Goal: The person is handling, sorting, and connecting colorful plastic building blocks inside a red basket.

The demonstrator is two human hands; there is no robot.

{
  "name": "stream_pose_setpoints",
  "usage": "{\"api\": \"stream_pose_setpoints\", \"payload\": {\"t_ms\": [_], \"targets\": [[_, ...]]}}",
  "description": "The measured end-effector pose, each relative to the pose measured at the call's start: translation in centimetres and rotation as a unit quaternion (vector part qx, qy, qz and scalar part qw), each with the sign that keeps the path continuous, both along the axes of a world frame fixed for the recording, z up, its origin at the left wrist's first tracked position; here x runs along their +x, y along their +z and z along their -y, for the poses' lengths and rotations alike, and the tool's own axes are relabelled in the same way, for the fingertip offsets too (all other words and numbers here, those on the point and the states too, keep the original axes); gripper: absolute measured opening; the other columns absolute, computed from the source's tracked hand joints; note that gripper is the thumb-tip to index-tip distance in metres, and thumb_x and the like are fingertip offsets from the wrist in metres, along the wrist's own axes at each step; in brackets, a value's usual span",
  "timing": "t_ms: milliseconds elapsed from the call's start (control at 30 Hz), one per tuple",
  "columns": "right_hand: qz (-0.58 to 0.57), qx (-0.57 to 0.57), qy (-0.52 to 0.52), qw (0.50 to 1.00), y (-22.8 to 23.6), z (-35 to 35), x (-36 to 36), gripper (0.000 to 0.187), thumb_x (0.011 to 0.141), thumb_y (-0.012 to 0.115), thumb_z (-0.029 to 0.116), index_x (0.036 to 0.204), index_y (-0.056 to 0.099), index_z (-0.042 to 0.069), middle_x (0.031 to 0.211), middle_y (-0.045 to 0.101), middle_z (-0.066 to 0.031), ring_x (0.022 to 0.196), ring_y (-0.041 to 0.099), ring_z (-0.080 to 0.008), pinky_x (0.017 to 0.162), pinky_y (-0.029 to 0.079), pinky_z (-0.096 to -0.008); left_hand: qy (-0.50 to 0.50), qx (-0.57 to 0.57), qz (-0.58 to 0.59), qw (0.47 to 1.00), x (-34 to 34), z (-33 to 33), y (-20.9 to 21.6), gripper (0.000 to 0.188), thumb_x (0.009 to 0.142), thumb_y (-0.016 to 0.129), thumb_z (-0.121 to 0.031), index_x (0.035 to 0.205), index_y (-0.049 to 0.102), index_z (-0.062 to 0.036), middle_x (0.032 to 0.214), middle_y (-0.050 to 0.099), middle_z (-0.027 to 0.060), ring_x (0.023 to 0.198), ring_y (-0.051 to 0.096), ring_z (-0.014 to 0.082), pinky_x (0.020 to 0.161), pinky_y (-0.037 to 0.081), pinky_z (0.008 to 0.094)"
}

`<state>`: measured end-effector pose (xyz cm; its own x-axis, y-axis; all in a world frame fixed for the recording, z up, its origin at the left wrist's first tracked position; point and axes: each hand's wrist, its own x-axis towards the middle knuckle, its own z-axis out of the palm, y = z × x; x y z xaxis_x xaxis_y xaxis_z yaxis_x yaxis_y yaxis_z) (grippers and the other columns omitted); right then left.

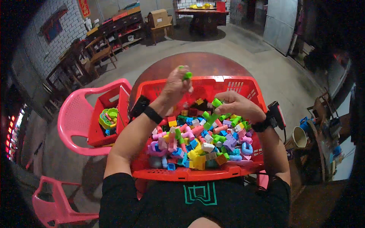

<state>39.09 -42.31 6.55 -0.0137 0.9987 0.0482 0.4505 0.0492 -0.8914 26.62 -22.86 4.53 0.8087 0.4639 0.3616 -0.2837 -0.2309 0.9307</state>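
My left hand is raised over the far left part of a red plastic basket. Its fingers are closed around a small green toy pipe piece. Lower and to the right, my right hand pinches a green branched toy pipe above the pile, its tubes pointing up and down. Beneath both hands the basket is heaped with colourful toy blocks and pipe pieces in pink, blue, yellow, white and purple. My right fingers partly hide the pipe they grip.
The basket rests on a round brown table. At the left, a pink plastic chair carries a red crate with colourful toys. Another pink chair stands nearer. A white bucket is at the right. Farther back are a cardboard box and wooden furniture.
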Motion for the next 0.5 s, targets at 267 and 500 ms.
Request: {"api": "stream_pose_setpoints", "payload": {"t_ms": [267,500], "targets": [[0.152,-0.082,-0.038,0.984,-4.1,-1.0,2.0,0.034,0.082,0.065,0.033,0.089,0.059,0.000,0.071,0.056,0.0003,0.066,0.051,-0.0085,0.053,0.039,-0.0261,-0.106,-0.024,-0.204,0.973,0.4,1.3,-1.1,0.017,0.089,0.054,-0.023,0.096,0.048,-0.0088,0.074,0.051,0.0014,0.058,0.051,0.0105,0.048,0.042,0.0240],[-0.004,0.165,-0.124,0.978,-4.7,-1.0,2.9,0.026,0.089,0.050,0.023,0.105,0.049,0.003,0.081,0.050,-0.0021,0.074,0.048,-0.0096,0.061,0.040,-0.0251,-0.148,-0.138,-0.163,0.966,0.4,1.5,-2.1,0.023,0.085,0.055,-0.008,0.106,0.047,-0.0058,0.079,0.053,0.0035,0.067,0.053,0.0118,0.054,0.044,0.0245]]}}
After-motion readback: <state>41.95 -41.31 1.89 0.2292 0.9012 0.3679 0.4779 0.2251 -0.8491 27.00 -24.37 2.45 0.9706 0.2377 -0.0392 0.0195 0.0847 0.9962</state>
